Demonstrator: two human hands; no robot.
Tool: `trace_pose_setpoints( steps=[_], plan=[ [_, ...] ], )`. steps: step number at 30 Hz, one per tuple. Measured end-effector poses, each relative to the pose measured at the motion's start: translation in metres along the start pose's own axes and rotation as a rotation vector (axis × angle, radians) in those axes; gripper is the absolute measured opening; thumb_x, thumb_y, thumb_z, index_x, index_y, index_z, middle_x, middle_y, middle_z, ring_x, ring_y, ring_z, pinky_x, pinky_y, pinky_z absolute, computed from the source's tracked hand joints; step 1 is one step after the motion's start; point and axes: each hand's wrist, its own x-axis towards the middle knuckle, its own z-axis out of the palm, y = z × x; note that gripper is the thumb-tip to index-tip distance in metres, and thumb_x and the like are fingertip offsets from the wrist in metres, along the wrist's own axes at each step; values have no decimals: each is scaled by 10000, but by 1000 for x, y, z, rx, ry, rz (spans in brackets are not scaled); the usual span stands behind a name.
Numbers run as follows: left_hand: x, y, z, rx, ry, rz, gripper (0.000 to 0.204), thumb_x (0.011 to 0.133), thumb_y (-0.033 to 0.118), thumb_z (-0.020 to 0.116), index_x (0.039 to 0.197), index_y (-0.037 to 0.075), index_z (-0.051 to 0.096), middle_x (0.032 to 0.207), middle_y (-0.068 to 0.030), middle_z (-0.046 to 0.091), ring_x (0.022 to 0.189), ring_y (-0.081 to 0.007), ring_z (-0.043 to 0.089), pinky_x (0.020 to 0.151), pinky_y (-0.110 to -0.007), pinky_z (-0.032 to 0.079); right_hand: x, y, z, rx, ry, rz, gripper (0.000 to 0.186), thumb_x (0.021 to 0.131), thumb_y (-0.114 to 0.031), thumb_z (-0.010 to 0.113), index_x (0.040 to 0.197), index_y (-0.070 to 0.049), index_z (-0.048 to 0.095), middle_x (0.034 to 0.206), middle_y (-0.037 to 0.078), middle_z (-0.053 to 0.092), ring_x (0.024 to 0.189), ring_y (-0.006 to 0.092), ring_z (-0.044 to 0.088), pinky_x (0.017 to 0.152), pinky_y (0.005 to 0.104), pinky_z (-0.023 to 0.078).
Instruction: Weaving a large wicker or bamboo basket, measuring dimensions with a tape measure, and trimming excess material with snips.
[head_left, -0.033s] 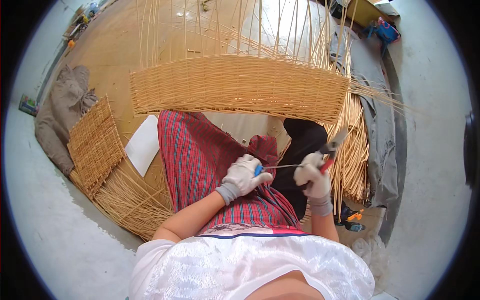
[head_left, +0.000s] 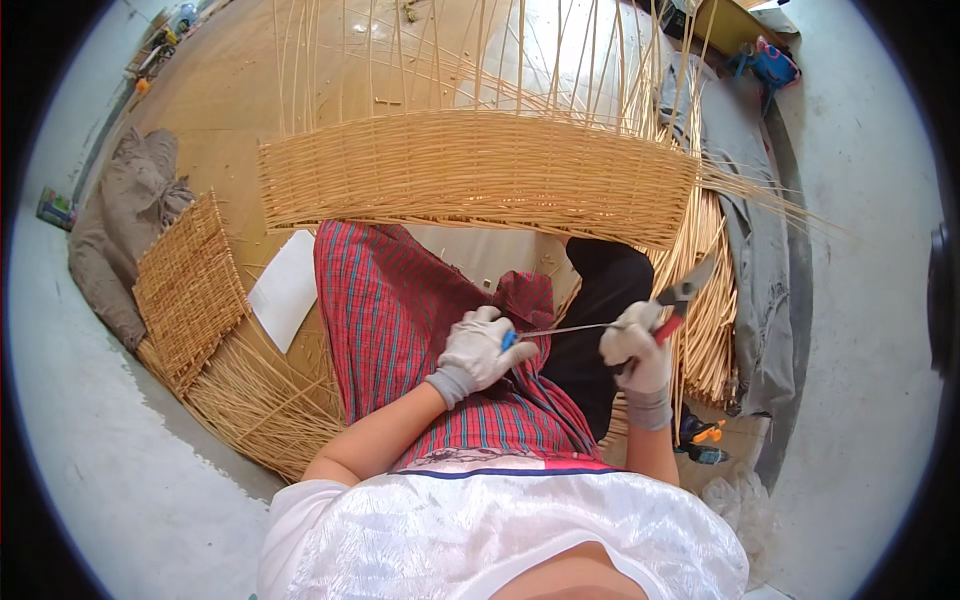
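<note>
My gloved left hand [head_left: 474, 352] is closed around a small blue tape measure [head_left: 509, 341] over the red plaid cloth [head_left: 375, 300] on my lap. A thin tape strip [head_left: 565, 329] runs from it to my gloved right hand [head_left: 637, 355], which grips red-handled shears [head_left: 677, 298] with the blades pointing up and right, and seems also to pinch the tape's end. Beyond my knees stands a long woven rattan panel [head_left: 480, 175], loose stakes rising from its far edge.
A bundle of rattan canes [head_left: 705, 340] lies at right beside a grey cloth [head_left: 760, 355]. A smaller woven mat [head_left: 190, 280], white paper [head_left: 285, 290] and a brown sack [head_left: 125, 230] are at left. Walls [head_left: 855, 330] border both sides.
My right hand has moved a little to the right with the shears, stretching the visible tape longer. My left hand has shifted slightly left.
</note>
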Motion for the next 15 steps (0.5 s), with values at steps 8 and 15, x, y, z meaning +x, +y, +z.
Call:
trace_pose_setpoints(
  steps=[8, 15],
  plan=[
    [65, -74, -33, -902, 376, 5, 205, 1010, 166, 564, 850, 57, 631, 773, -39, 637, 677, -138, 600, 632, -290, 503, 53, 8, 3, -752, 102, -195, 165, 967, -171, 641, 891, -37, 581, 764, 55, 611, 680, 157, 588, 634, 296, 458],
    [212, -112, -183, -983, 380, 113, 377, 1063, 394, 483, 925, 58, 582, 987, -65, 704, 574, -95, 569, 544, -251, 487, 233, -19, 102, -1739, -509, -1050, 204, 747, -230, 781, 896, -126, 689, 1428, 138, 547, 1356, 346, 472, 1163, 528, 308]
  ],
)
